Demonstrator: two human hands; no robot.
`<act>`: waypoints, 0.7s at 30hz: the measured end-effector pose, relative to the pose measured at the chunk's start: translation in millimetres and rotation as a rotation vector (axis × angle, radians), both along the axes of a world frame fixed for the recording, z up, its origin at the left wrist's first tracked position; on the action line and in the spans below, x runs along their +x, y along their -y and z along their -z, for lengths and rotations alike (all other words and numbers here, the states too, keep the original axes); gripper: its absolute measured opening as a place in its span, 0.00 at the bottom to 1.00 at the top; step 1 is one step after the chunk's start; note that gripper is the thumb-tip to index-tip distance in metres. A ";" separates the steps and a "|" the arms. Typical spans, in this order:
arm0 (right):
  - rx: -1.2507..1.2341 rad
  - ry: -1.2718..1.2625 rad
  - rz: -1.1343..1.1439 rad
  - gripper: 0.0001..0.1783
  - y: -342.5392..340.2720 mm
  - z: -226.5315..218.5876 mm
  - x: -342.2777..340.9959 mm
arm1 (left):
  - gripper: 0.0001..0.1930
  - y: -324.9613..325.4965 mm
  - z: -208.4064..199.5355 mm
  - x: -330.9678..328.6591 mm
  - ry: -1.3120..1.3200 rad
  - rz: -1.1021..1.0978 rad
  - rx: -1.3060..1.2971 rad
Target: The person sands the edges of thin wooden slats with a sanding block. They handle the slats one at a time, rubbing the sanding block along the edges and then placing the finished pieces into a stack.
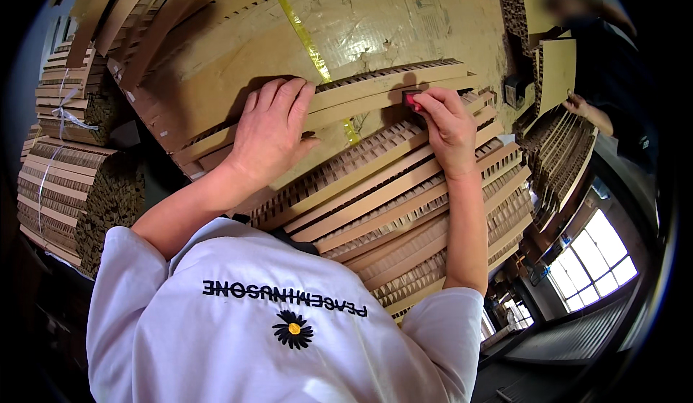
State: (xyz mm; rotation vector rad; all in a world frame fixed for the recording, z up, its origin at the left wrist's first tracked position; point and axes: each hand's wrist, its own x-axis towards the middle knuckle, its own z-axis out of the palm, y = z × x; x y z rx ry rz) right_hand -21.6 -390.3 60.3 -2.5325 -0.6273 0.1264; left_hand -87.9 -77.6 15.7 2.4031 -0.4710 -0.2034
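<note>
A workshop: cardboard strips (361,93) line the counter (404,27) near the right grip (447,128), tied bundles (65,183) stack left of the left grip (278,121), and rightward of both are a co-worker (606,63) and paned window (593,258).

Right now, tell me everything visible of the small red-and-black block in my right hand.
The small red-and-black block looks boxy, part dark, part red. Pinched in your right hand, which hides part of it, it is over or against the cardboard strips; I cannot tell which, nor its material.

Left fingers (299,105) loosely bent, slightly parted; right fingers (433,105) curled, pinching.
</note>
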 end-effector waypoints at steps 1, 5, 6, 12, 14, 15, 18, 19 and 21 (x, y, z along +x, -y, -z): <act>-0.013 0.009 -0.009 0.18 0.3 0.4 0.1 | 0.44 0.3 1.0 0.4 -0.003 0.001 0.007; -0.024 0.014 -0.018 0.18 2.7 3.3 0.8 | 0.43 0.4 2.2 0.8 0.007 0.005 0.017; -0.025 0.003 -0.014 0.18 2.8 3.3 1.1 | 0.43 0.1 2.6 0.8 0.007 0.006 0.022; -0.042 0.010 -0.039 0.18 5.9 6.5 4.2 | 0.41 -0.9 4.6 2.3 0.011 0.012 0.018; -0.041 0.012 -0.037 0.17 6.8 8.0 4.5 | 0.41 -1.5 3.1 3.1 0.014 0.011 0.001; -0.047 0.010 -0.031 0.17 7.1 7.8 4.7 | 0.40 -1.8 3.7 3.2 0.019 0.009 -0.005; -0.061 0.016 -0.037 0.16 6.5 5.7 7.8 | 0.40 -2.8 5.7 2.6 0.024 0.003 -0.016; -0.064 0.019 -0.044 0.16 6.1 5.0 8.8 | 0.40 -3.1 5.9 2.6 0.021 0.002 -0.015; -0.050 -0.001 -0.046 0.16 5.0 4.1 10.1 | 0.40 -3.0 6.8 3.1 0.023 0.000 -0.019</act>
